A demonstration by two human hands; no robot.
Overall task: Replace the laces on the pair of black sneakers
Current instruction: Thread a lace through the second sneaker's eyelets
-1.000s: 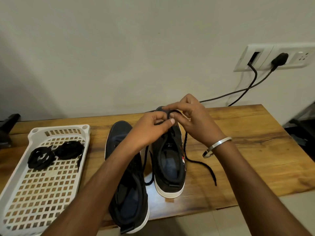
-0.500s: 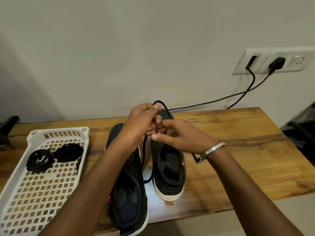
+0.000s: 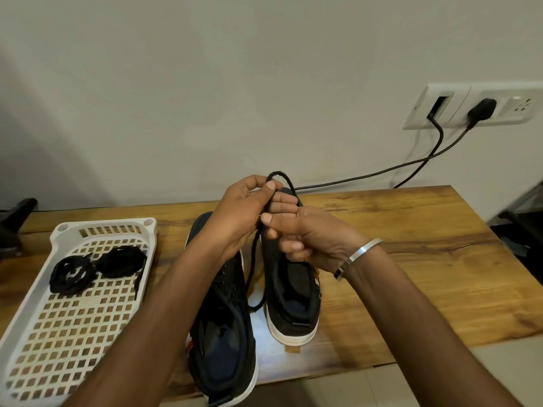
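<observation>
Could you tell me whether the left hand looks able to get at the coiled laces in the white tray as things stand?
Probably yes, once freed: the left hand now pinches a lace over the sneakers. The coiled laces lie uncovered in the tray to its left, with nothing between.

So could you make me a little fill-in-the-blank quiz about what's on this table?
1. Both hands, left hand and right hand, pinch a black ____.
2. The coiled laces lie in a white ____.
3. The right wrist wears a ____ bangle.
4. The table holds ____ sneakers.

Missing words: lace; basket; silver; two
</observation>
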